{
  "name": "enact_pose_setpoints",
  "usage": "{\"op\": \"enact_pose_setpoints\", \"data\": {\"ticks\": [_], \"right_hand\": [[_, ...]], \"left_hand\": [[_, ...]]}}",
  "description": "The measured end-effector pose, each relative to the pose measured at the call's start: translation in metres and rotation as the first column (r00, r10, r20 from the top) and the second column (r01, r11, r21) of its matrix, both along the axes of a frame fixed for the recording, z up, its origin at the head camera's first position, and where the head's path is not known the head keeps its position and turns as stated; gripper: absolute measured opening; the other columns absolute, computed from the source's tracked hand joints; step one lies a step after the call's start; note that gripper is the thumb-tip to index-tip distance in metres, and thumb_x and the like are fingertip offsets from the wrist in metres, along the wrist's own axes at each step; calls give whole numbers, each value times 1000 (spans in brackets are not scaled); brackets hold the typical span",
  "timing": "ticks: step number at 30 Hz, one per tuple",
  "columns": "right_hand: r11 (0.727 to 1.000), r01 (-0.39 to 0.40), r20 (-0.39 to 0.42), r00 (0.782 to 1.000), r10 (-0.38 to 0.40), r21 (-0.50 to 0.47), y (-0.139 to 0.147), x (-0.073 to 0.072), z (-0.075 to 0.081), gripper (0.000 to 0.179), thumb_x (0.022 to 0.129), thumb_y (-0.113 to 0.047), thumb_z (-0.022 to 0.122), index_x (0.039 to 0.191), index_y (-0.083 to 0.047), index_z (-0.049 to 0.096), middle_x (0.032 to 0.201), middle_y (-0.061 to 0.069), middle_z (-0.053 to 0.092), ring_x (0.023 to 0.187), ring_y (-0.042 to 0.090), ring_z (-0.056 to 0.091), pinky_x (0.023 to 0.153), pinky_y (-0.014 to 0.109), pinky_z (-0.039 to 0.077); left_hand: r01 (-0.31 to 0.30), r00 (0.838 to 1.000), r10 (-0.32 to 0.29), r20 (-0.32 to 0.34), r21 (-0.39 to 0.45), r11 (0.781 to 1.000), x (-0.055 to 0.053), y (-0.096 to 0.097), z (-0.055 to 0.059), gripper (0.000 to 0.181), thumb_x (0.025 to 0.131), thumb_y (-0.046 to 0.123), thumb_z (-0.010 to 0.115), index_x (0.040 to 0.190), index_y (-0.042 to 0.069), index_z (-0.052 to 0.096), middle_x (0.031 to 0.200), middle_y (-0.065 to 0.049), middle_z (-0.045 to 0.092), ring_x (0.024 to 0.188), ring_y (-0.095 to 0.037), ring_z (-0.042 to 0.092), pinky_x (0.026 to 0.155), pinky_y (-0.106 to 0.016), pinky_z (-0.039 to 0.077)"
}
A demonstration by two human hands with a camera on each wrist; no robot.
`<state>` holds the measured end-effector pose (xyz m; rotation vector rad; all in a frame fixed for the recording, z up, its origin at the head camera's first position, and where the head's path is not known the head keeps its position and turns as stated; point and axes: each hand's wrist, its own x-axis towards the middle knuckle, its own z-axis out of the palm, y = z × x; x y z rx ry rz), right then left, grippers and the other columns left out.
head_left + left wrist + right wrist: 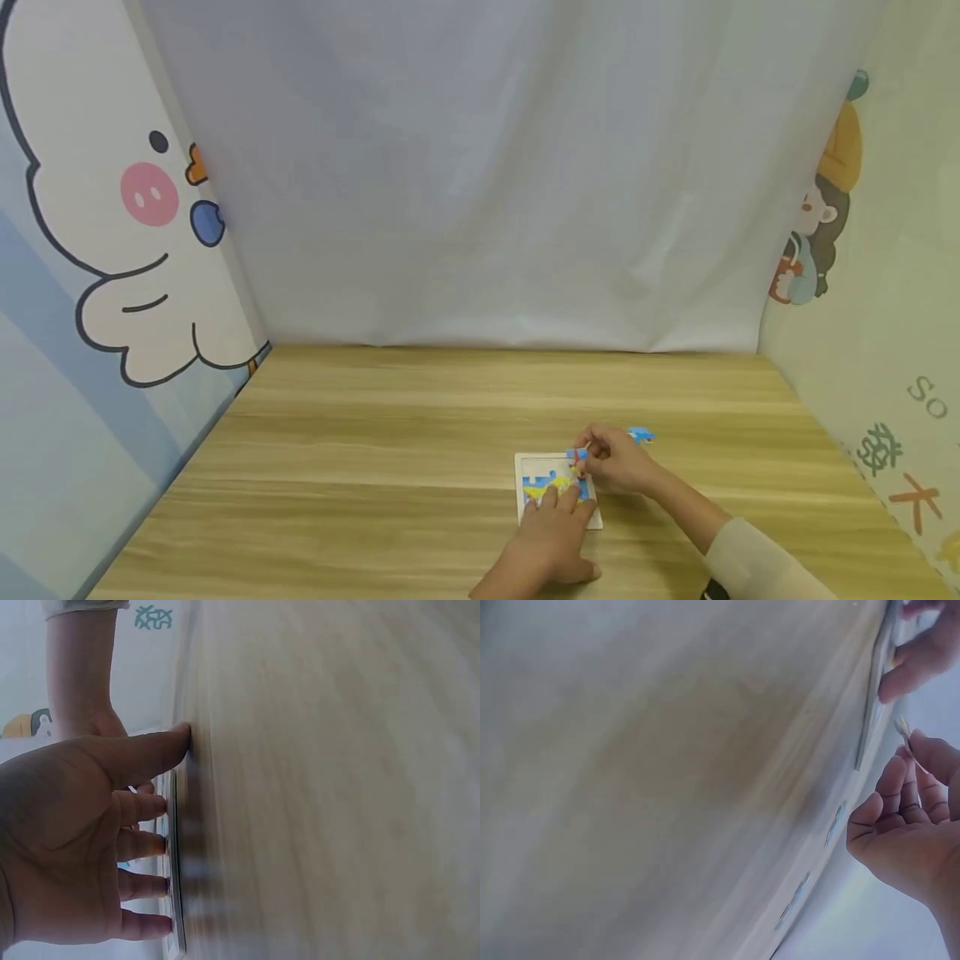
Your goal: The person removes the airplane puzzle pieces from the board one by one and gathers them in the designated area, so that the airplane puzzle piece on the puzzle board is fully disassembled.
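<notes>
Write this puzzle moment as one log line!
left hand: rests on puzzle | right hand: pinches piece near puzzle | loose pieces: two on table

right wall (832, 358) | "SO" lettering (927, 398) | green character (882, 448), red character (917, 502): reading uncertain

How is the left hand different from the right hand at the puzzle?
The left hand has its fingers stretched out, their tips on the puzzle board; the right hand has bent fingers and pinches a puzzle piece. The left hand reaches over the board's near edge, while the right hand is by its far right corner. Both hands are bare.
</notes>
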<state>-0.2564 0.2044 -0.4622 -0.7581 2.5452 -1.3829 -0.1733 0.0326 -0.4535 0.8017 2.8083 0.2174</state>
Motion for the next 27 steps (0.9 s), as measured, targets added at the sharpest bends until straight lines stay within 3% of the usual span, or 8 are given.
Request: {"op": "enact_pose_setpoints", "data": {"ticks": [4, 10, 19, 27], "right_hand": [[999, 31, -10, 999, -31, -28, 8, 5, 5, 17, 84, 4, 59, 100, 6, 57, 75, 5, 59, 65, 14, 54, 59, 23, 46], [996, 78, 51, 996, -76, -38, 21, 14, 14, 21, 87, -4, 63, 104, 6, 56, 77, 7, 60, 70, 18, 57, 62, 25, 47], [996, 81, 57, 995, -78, -40, 36, 21, 20, 24, 88, -9, 64, 106, 6, 58, 79, 7, 63, 73, 19, 59, 62, 26, 48], [992, 115, 55, 992, -112, -46, 53, 24, 21, 24, 88, -7, 63, 107, 8, 58, 81, 9, 63, 75, 24, 60, 66, 28, 49]], "left_hand": [[-1, 1000, 1, -17, 14, 1000, 1, 2, 0, 78, 74, 52, 71, 140, 21, 42, 146, -3, 32, 131, -33, 31, 97, -53, 35], [-7, 1000, 7, -5, 40, 999, 2, 1, -1, 77, 76, 52, 70, 140, 21, 41, 148, -5, 28, 132, -33, 28, 98, -51, 34], [15, 998, -10, -60, 82, 997, 7, -16, 2, 64, 77, 46, 71, 132, 18, 52, 141, -5, 40, 127, -34, 36, 97, -50, 36], [-6, 1000, 7, -14, 92, 996, 12, -33, 5, 64, 78, 46, 70, 132, 17, 52, 143, -6, 38, 128, -36, 34, 99, -52, 32]]}}
